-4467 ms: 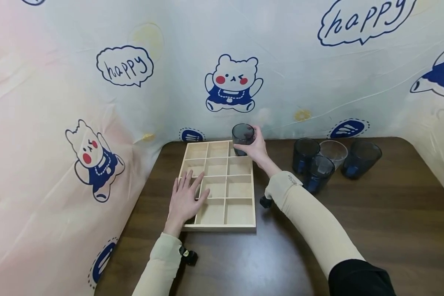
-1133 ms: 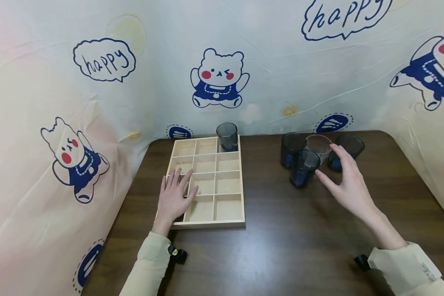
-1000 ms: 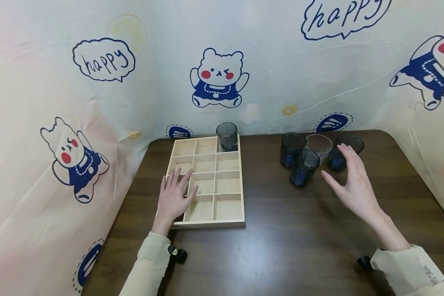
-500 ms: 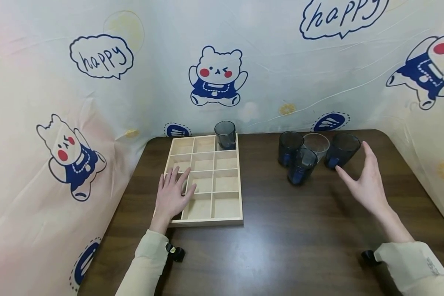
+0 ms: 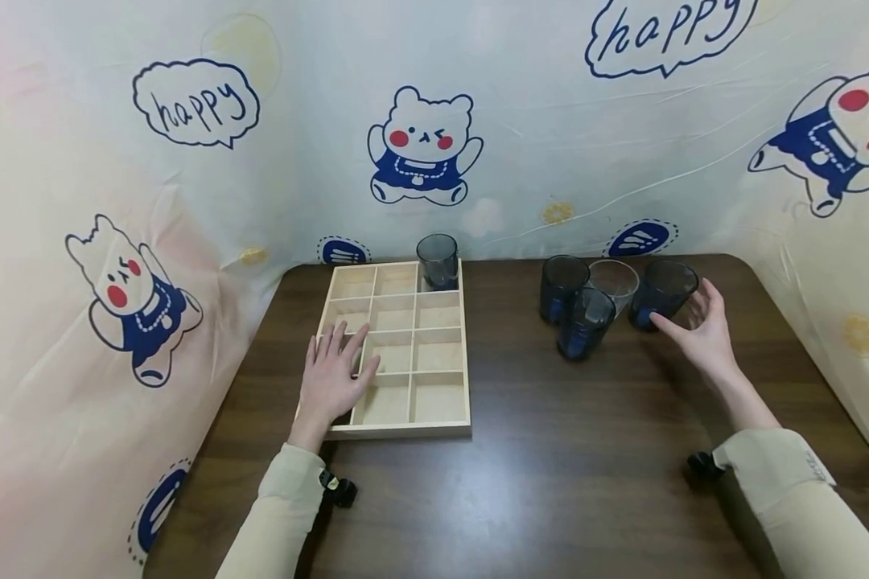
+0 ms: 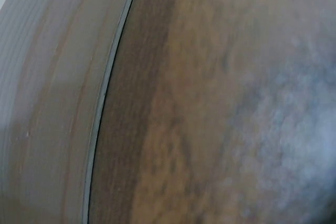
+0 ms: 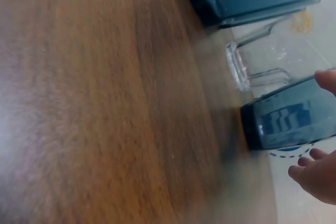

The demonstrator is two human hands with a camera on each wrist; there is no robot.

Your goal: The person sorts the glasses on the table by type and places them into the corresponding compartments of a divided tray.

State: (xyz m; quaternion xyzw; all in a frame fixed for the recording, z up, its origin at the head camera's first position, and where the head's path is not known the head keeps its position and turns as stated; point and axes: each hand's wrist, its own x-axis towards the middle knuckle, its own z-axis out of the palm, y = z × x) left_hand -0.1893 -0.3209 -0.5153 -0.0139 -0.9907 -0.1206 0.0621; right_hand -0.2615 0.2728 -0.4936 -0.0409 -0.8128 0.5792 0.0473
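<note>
My left hand [image 5: 331, 386] lies over the left side of a pale wooden divided tray [image 5: 434, 433], fingers spread on its dividers. One dark blue-grey glass [image 5: 438, 264] stands in the tray's far right compartment. On the right, my right hand [image 5: 704, 334] is around a dark blue glass [image 5: 666, 291], thumb on the near side and fingers on the far right. In the right wrist view the thumb [image 7: 326, 80] overlaps this blue glass [image 7: 289, 116], while the fingers [image 7: 315, 177] are slightly apart from it.
Left of that glass stand a clear glass [image 5: 618, 283] and two more dark blue glasses, one behind [image 5: 561, 285] and one in front [image 5: 586, 322], close together. All stand on a brown wooden table [image 5: 550, 482]. A printed curtain [image 5: 297, 121] hangs behind the table.
My right hand set a glass in the tray's far right compartment, let go and moved right to the glass cluster. It now closes around the rightmost glass. My left hand stays on the tray.
</note>
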